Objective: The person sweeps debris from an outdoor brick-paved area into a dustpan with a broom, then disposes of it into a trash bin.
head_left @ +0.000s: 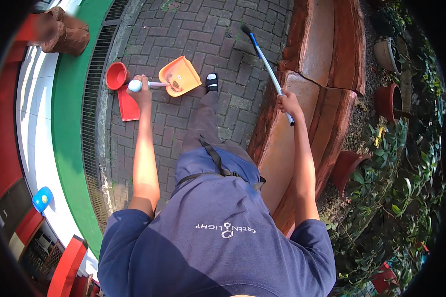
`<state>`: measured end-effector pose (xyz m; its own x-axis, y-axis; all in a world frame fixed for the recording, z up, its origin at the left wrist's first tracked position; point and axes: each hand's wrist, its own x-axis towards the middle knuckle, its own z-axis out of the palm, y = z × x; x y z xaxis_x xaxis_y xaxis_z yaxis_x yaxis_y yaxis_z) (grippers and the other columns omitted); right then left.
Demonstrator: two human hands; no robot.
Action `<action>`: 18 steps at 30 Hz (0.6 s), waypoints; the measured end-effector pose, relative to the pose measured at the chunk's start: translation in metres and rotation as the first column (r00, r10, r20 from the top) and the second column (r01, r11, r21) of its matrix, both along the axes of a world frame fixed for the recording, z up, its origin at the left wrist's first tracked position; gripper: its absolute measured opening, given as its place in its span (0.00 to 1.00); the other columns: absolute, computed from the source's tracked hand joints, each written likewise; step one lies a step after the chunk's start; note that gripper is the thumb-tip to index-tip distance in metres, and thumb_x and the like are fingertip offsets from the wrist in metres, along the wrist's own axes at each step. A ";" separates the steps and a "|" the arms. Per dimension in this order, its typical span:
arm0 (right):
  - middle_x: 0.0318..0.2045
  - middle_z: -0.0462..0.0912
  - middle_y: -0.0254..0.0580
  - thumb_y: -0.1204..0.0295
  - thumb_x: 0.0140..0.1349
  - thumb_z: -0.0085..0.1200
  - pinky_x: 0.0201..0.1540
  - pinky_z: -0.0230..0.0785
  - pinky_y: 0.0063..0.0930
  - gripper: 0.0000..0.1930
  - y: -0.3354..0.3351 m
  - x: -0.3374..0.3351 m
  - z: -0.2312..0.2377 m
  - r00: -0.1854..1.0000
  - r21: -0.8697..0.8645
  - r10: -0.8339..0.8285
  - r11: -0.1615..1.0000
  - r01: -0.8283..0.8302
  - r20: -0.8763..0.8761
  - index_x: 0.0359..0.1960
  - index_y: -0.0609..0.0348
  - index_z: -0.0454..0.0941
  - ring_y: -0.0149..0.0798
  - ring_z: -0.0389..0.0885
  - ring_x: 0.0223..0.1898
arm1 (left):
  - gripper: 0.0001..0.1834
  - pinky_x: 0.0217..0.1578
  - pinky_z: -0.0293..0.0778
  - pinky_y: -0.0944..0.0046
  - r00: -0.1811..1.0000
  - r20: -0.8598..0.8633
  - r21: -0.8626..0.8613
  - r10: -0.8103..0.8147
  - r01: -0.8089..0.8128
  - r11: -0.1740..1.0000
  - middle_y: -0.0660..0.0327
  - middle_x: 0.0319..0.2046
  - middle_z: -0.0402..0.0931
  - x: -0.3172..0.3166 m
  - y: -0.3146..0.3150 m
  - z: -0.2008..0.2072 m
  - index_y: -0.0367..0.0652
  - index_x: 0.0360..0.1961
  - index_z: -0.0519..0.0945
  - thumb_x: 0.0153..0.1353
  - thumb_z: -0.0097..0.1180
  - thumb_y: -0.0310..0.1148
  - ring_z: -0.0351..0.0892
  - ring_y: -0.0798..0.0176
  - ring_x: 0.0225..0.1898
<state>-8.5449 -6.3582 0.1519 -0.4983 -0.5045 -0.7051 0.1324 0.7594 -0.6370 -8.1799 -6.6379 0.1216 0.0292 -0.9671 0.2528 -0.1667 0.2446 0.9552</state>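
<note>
My left hand (143,93) is closed around the pale handle of an orange dustpan (187,70). Some dark debris lies in the pan, close to where the handle joins it. Out to the right, my right hand (288,102) grips a broom (266,62) near the end of its long white and blue handle. The broom's dark bristles point forward over the paving, well apart from the dustpan. Beside my left hand are a round red container (117,75) and a flat red piece (129,105), partly hidden behind my hand and forearm.
Brick paving (198,29) lies underfoot, with my sandalled foot (211,81) on it. A drain grate (91,99) and a green strip (69,114) run along the left. To the right stand a brown curved ledge (302,99), flowerpots (387,102) and leafy plants (396,183).
</note>
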 end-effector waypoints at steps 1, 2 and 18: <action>0.16 0.65 0.32 0.76 0.58 0.43 0.12 0.58 0.20 0.10 -0.023 -0.016 -0.005 0.998 0.020 0.039 0.999 -0.038 -0.044 0.41 0.64 0.67 0.26 0.66 0.12 | 0.12 0.21 0.61 0.67 1.000 0.001 0.005 0.012 -0.012 1.000 0.67 0.13 0.65 -0.019 -0.014 -0.007 0.36 0.13 0.66 0.50 0.50 0.22 0.63 0.73 0.17; 0.16 0.67 0.33 0.75 0.58 0.42 0.13 0.60 0.22 0.17 -0.046 -0.028 -0.009 0.993 0.036 0.063 0.998 -0.060 -0.096 0.50 0.64 0.65 0.27 0.67 0.13 | 0.12 0.20 0.60 0.68 1.000 0.005 -0.007 -0.009 0.009 1.000 0.67 0.13 0.64 -0.033 -0.028 -0.021 0.36 0.13 0.65 0.50 0.50 0.22 0.62 0.74 0.17; 0.40 0.76 0.61 0.73 0.49 0.45 0.46 0.67 0.39 0.17 -0.280 -0.113 -0.114 0.872 0.454 0.477 0.804 -0.383 -0.110 0.42 0.66 0.72 0.52 0.74 0.45 | 0.11 0.27 0.65 0.70 0.987 0.055 0.095 -0.154 0.148 0.984 0.63 0.15 0.65 -0.217 -0.157 -0.083 0.34 0.14 0.65 0.48 0.51 0.20 0.65 0.72 0.21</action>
